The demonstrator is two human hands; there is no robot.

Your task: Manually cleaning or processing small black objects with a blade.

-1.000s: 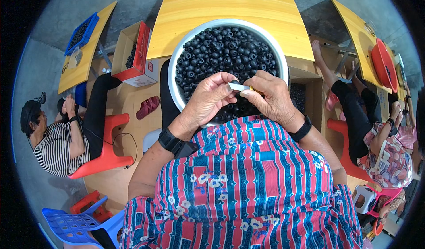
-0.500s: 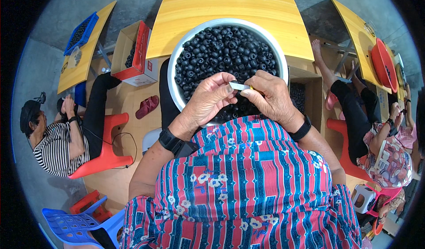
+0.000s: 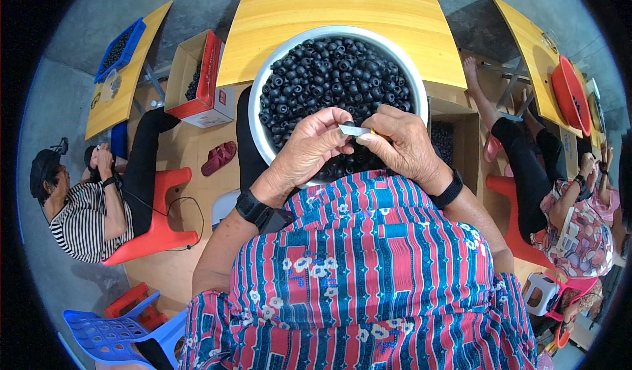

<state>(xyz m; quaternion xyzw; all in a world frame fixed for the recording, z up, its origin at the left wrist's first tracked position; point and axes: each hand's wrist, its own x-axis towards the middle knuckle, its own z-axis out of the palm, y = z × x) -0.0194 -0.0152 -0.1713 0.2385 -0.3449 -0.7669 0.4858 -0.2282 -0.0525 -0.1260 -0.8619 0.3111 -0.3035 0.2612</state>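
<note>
Pinched closed, both: right hand (image 3: 400,139) on knife (image 3: 355,131), left hand (image 3: 315,141) on black piece (image 3: 349,124), mostly hidden. Yellow table (image 3: 339,1) ahead; pale basin (image 3: 339,31) overlapping its near edge in view, heaped with black pieces (image 3: 336,74). Hands over basin's near side. Knife lies crosswise, tip by left thumb; piece just beyond it.

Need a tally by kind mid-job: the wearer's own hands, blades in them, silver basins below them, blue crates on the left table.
Hands (left hand, right hand): 2
Blade: 1
Silver basin: 1
Blue crate: 1
Total: 5
</note>
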